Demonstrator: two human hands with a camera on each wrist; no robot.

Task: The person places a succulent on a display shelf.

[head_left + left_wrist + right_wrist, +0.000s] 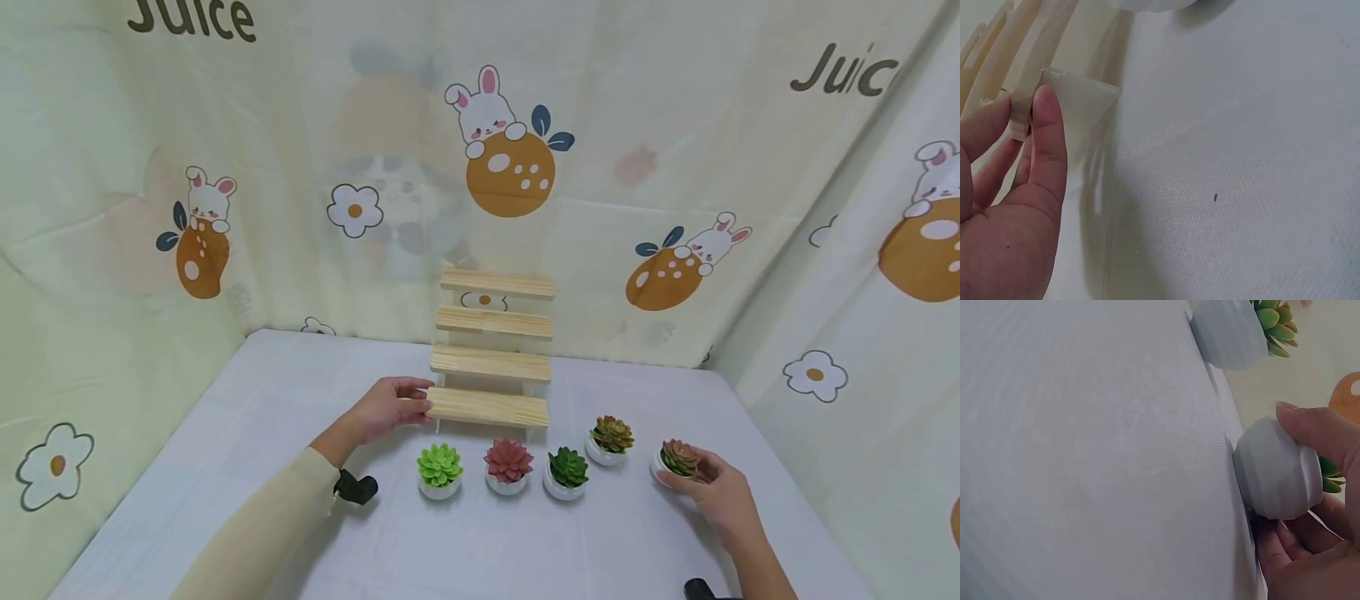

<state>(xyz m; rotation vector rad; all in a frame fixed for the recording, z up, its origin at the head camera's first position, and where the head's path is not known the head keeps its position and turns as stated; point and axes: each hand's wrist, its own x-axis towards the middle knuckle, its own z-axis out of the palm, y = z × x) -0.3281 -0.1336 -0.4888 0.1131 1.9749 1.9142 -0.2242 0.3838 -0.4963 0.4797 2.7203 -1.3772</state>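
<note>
Left fingers round left end of bottom shelf, right fingers round rightmost pot, room before right table edge

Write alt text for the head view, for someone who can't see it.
A person's right hand grips a potted succulent while the left hand holds the lowest board of a four-tier wooden stand. Four more potted succulents sit on the white table.
</note>
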